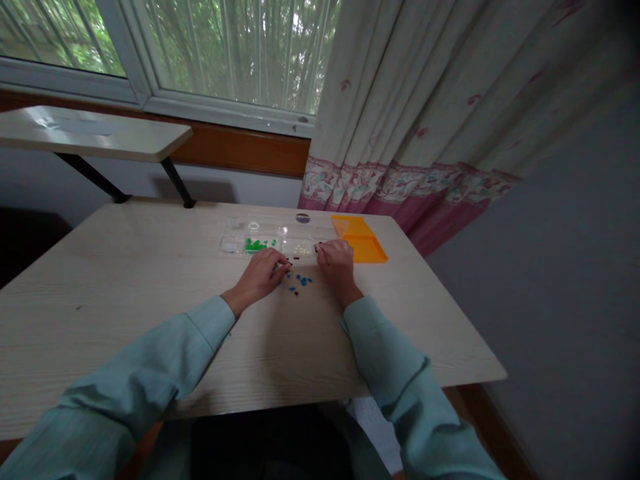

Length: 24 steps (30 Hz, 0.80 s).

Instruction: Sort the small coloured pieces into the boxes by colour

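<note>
Beads [299, 280] lie between left hand [260, 273] and right hand [337, 261], grips unclear; tabletop [125, 287] spreads wide leftward.

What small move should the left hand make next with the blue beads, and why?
Probably the left hand should slide slightly right and pinch a blue bead: its fingertips lie just beside the loose beads, which sit on the table between it and the right hand, outside the clear box.

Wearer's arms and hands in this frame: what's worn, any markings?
Both arms are in long, loose, pale teal sleeves, the left sleeve and the right sleeve. The cloth is plain, with no print or logo, and has buttoned-style cuffs at the wrists. The left hand and right hand are bare, without gloves. Rings or nail colour are too small to tell.
</note>
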Each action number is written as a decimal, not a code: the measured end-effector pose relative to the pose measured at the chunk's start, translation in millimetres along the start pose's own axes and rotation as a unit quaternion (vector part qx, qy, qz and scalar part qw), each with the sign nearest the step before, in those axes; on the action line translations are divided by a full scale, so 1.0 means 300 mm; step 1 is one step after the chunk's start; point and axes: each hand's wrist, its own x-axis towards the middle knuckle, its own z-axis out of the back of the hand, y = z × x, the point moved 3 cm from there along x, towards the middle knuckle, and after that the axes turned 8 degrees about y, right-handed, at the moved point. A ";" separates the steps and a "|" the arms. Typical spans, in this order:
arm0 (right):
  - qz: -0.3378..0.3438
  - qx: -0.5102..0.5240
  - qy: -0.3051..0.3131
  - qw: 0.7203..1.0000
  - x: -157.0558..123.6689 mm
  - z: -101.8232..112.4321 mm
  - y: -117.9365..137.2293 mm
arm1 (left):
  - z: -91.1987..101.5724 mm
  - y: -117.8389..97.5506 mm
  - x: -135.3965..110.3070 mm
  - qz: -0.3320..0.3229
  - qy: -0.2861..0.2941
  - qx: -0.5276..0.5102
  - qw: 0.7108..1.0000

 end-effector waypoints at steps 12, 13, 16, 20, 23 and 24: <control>0.150 0.046 0.071 0.985 -0.036 0.002 0.203 | 0.004 0.018 0.002 0.097 -0.036 -0.246 0.964; 0.151 0.050 0.067 0.985 -0.038 0.000 0.203 | 0.001 0.017 0.001 0.101 -0.036 -0.273 0.956; 0.155 0.058 0.056 0.985 -0.039 -0.009 0.193 | -0.005 0.012 -0.001 0.101 -0.043 -0.334 0.936; 0.171 0.072 0.038 0.982 -0.037 -0.018 0.183 | -0.008 0.007 0.000 0.093 -0.041 -0.355 0.929; 0.190 0.100 0.027 0.976 -0.037 -0.018 0.181 | -0.009 0.011 -0.001 0.092 -0.036 -0.341 0.935; 0.194 0.108 0.029 0.975 -0.037 -0.018 0.180 | -0.010 0.014 -0.001 0.089 -0.034 -0.337 0.937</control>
